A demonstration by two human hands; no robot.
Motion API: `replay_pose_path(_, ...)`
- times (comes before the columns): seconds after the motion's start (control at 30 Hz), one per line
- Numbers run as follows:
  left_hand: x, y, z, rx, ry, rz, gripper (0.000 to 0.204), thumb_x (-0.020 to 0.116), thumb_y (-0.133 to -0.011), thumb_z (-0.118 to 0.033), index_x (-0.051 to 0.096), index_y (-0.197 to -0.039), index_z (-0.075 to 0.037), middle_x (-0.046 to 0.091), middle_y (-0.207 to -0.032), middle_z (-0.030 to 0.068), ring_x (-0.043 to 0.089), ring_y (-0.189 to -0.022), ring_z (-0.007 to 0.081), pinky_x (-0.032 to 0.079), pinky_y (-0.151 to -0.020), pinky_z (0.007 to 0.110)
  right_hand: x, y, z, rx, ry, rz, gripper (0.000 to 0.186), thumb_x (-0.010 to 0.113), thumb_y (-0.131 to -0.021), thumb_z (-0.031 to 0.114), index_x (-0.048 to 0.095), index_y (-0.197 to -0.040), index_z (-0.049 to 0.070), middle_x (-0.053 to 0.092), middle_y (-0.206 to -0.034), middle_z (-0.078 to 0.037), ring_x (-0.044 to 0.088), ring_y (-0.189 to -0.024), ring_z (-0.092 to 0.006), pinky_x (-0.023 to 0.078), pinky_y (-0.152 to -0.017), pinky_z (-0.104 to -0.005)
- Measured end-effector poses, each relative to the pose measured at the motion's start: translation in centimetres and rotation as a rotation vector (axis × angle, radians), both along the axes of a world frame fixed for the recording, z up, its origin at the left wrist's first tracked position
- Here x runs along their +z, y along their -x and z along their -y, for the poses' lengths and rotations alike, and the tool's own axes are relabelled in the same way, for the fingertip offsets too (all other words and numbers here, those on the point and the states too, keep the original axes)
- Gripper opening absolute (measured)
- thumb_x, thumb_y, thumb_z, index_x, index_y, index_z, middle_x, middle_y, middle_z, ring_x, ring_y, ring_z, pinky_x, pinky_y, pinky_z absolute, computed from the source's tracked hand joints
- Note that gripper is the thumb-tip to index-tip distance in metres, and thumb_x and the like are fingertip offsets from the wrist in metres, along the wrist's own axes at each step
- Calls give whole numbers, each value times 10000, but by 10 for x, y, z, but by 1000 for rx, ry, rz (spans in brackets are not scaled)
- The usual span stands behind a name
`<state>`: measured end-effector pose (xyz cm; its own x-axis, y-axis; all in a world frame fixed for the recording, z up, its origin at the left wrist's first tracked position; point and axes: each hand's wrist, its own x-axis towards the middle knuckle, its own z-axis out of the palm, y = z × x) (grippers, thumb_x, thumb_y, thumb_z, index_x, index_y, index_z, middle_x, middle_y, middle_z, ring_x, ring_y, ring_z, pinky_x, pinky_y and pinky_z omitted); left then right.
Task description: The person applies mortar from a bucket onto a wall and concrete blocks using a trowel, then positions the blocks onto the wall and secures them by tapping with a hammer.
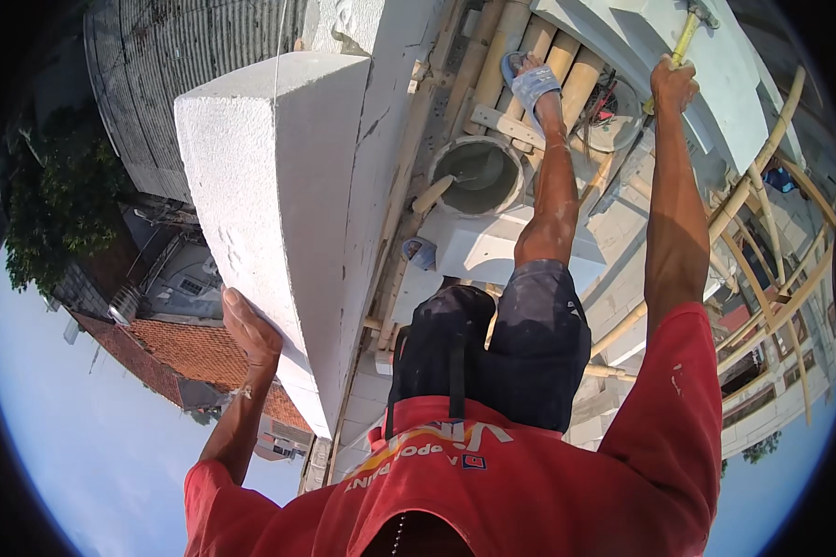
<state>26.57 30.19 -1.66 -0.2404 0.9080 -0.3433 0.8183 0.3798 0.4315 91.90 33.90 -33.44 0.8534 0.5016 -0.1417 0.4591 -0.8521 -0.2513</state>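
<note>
White aerated block (279, 213) sits atop the wall, your left hand (246, 327) flat and open against its near end. Beyond the block, your right hand (673, 84) clenches what looks like a yellow-handled hammer (685, 35). Seating seems underway; next, tap gently while bracing it.

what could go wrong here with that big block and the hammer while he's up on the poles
1. The left hand steadies the big white block at its end only, on top of the wall; it could tip off the outer side, toward the roofs below.
2. The right hand holds a hammer out wide; a slip could drop it.
3. The foot stands on round bamboo poles beside a bucket; footing looks unsure.
</note>
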Motion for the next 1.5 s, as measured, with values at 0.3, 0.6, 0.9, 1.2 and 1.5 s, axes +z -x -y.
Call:
replay_pose_path(0.3,-3,15,4,26,34,4,759,225,-1070,-570,539,-1208,107,598,-1135,248,540,-1011,298,404,-944,433,-34,351,141,-321,190,-928,518,582,-914,433,711,-1127,-21,680,-1148,-316,629,-1159,-467,478,-1009,-501)
replay_pose_path(0.6,-4,25,7,-177,37,-126,738,187,-1040,-608,467,-1211,54,513,-1100,201,468,-1042,256,348,-964,449,-184,495,236,-582,286,-826,573,613,-899,436,659,-1163,-71,700,-1056,-307,692,-1024,-446,527,-954,-489)
replay_pose_path(0.9,-3,5,-3,13,30,66,724,238,-1069,-554,513,-1172,107,556,-1099,239,483,-1020,286,360,-951,438,-151,485,281,-1052,27,-1163,256,649,-918,143,566,-1142,50,624,-905,-110,618,-758,-282,516,-648,-484)
replay_pose_path(1.2,3,12,5,15,19,-37,747,230,-1079,-546,507,-1232,130,584,-1160,275,514,-1042,318,371,-976,418,11,546,248,-431,322,-828,477,452,-1028,329,540,-1304,-49,584,-1219,-320,575,-1172,-469,422,-1027,-517)
replay_pose_path(1.5,0,1,3,7,-34,-42,723,253,-1073,-573,543,-1173,82,601,-1078,226,520,-978,286,399,-930,404,45,608,247,-381,453,-970,608,580,-944,198,362,-1469,-17,508,-1269,-334,590,-1109,-487,499,-934,-485)
